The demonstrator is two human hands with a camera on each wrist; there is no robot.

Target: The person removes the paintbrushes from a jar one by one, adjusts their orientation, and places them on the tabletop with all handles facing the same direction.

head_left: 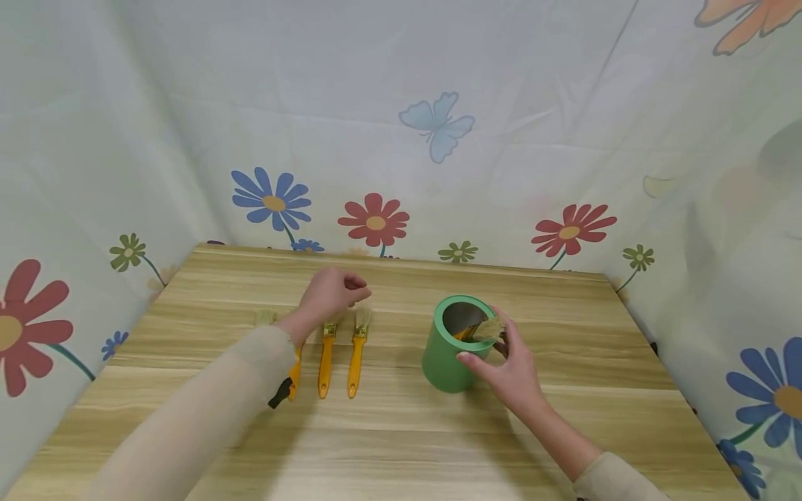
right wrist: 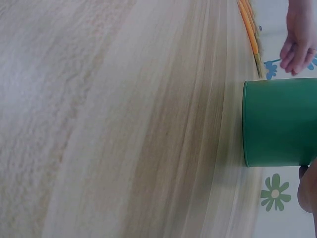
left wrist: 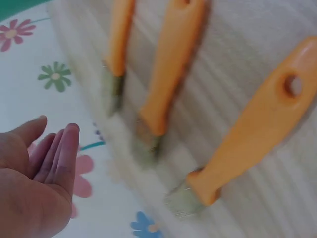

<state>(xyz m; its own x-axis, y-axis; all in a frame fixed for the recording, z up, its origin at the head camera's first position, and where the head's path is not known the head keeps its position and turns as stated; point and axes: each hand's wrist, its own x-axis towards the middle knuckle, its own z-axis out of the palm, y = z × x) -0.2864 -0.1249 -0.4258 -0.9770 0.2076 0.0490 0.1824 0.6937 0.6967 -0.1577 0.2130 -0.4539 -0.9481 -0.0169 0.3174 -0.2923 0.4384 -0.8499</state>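
My left hand (head_left: 332,296) hovers over the far ends of the paintbrushes, its fingers loosely bent around nothing. In the left wrist view that hand (left wrist: 42,178) has its palm bare. Three orange-handled paintbrushes lie on the table: a right one (head_left: 356,358), a middle one (head_left: 326,358) and a left one (head_left: 295,376) partly covered by my forearm. My right hand (head_left: 514,369) grips a green can (head_left: 446,365) by its upper side, thumb at the front of the rim. Inside leans another paintbrush (head_left: 489,329), bristles up over the rim beside my fingers.
The wood-grain table (head_left: 376,445) meets a pale flower-printed cloth (head_left: 376,139) along its back and sides. A small black piece (head_left: 280,394) shows beside my left sleeve.
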